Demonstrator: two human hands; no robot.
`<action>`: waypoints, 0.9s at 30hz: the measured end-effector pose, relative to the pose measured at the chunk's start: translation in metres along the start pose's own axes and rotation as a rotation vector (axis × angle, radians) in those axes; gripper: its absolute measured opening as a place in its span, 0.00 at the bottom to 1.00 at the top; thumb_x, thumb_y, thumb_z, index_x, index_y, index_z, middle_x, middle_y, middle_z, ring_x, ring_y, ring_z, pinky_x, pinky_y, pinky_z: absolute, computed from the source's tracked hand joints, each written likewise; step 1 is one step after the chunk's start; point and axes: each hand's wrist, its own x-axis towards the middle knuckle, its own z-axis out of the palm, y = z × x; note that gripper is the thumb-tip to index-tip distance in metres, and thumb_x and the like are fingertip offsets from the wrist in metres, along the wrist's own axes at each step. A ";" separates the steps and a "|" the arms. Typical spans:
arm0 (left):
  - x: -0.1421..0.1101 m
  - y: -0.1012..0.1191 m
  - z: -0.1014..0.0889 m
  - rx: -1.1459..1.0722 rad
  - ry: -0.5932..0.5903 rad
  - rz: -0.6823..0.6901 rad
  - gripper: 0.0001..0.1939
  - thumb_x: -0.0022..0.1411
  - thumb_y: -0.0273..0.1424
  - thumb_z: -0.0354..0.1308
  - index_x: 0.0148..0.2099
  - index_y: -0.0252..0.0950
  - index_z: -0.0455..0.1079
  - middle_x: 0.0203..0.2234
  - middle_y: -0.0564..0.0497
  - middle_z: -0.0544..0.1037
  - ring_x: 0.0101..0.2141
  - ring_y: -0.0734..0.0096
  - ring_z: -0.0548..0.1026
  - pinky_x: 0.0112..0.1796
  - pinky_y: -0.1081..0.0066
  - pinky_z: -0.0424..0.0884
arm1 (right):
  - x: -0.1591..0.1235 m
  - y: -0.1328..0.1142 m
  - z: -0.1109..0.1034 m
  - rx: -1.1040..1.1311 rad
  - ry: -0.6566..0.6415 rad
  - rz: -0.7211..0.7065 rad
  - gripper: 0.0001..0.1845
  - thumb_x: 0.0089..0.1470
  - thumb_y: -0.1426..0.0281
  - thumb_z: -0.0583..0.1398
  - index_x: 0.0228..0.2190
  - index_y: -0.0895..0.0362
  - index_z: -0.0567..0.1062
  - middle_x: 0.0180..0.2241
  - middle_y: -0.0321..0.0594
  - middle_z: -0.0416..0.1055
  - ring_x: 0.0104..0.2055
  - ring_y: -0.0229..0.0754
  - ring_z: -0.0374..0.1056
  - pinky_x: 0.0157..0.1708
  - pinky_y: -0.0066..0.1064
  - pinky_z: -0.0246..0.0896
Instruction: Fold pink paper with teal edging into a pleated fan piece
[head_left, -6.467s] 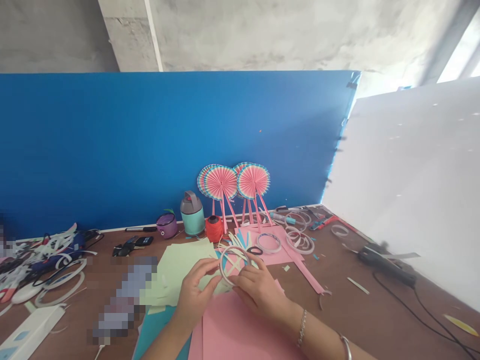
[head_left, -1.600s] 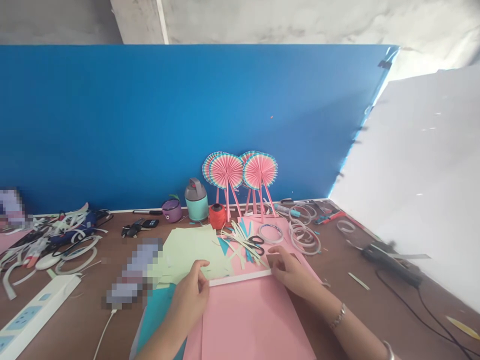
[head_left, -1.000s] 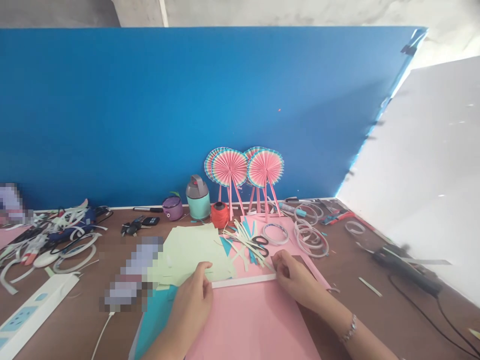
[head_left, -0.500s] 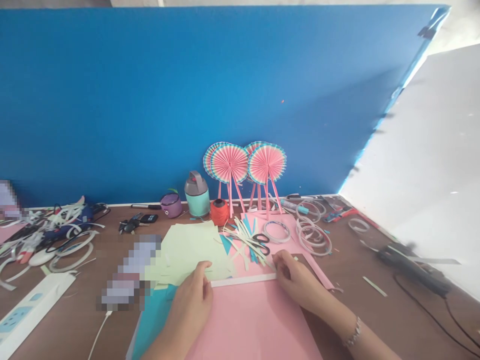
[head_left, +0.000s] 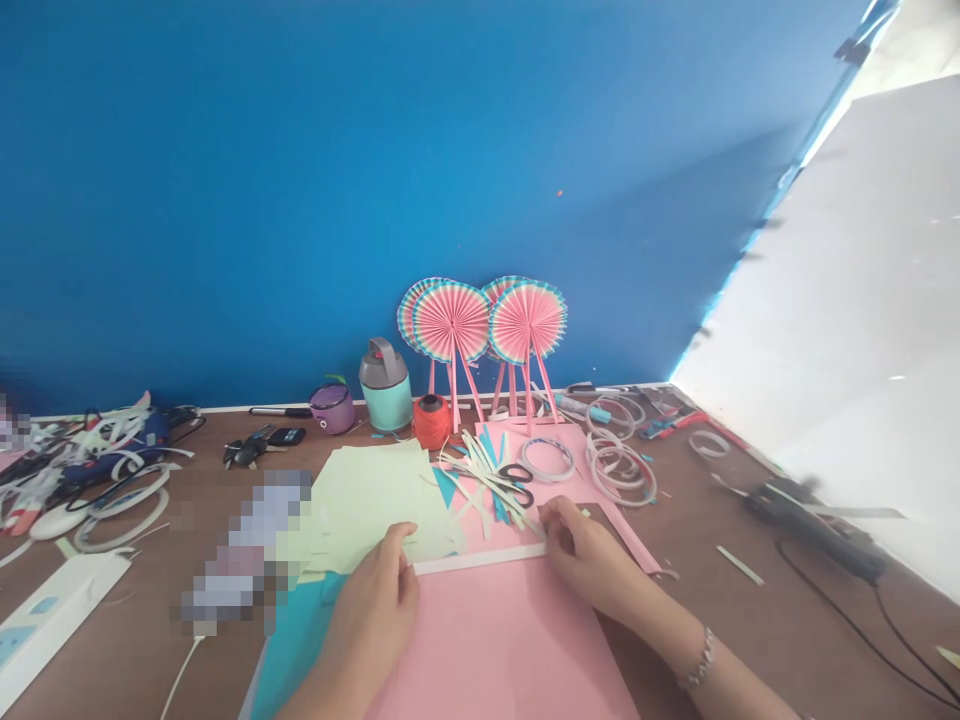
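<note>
A large pink sheet of paper lies in front of me, with a white strip along its far edge. My left hand, fingers curled and thumb close to the index finger, closes on the sheet at the strip's left end. At the right end, my right hand pinches the sheet's far corner; its fingertips are partly hidden. Beyond the strip lie pale green sheets, a heap of thin paper strips and scissors with black handles. Blue paper shows under my left forearm.
Round pink paper fans stand against the blue partition. A teal container, a red thread spool and tape rolls stand or lie nearby. Tangled cables and a power strip are left; a black tool lies right.
The whole view has shifted slightly, so things sit a little further left. Both hands keep their places at the ends of the white strip.
</note>
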 end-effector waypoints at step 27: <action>0.002 0.005 0.000 0.111 -0.012 -0.050 0.20 0.61 0.23 0.41 0.54 0.37 0.60 0.38 0.46 0.76 0.44 0.65 0.74 0.40 0.70 0.67 | 0.002 -0.002 0.003 -0.051 0.047 0.054 0.17 0.40 0.84 0.48 0.32 0.55 0.59 0.23 0.31 0.63 0.25 0.37 0.60 0.24 0.25 0.42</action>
